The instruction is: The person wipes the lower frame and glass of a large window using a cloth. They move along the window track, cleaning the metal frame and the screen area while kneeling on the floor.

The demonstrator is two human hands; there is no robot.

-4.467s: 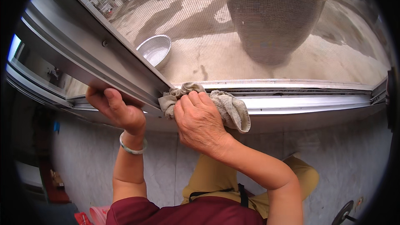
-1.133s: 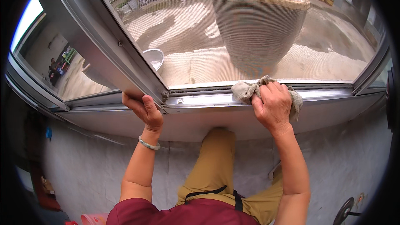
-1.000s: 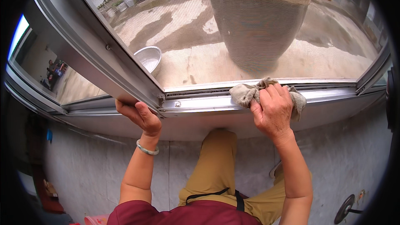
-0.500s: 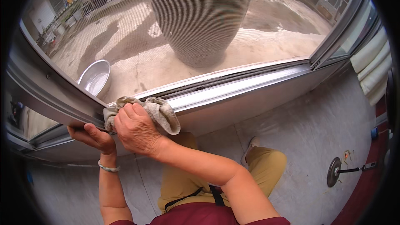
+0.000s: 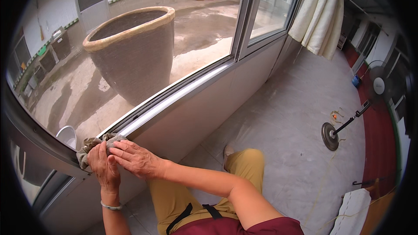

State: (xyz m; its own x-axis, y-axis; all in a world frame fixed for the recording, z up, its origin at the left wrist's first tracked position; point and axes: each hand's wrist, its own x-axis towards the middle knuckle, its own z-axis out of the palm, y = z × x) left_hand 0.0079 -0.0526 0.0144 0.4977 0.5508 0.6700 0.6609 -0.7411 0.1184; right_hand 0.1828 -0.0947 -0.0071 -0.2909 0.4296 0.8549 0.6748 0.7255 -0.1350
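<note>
The grey-beige cloth is located at the lower-left end of the window track, bunched into the corner where the track meets the metal sash frame. The left hand, fitted with a bracelet at the wrist, is positioned at that same end of the track; its fingers point upward and lie over the cloth. The right hand is positioned just to the right of it, on the room side of the track, with its fingers laid across the cloth's right portion and its fingertips beside the left thumb. Both hands contact the cloth; the undersides are hidden, so whether either grip is clenched on it cannot be determined. Beyond the track, on the outdoor side, stand a large tapered pot with a pale rim and, near the track's left end, a light-coloured basin.
</note>
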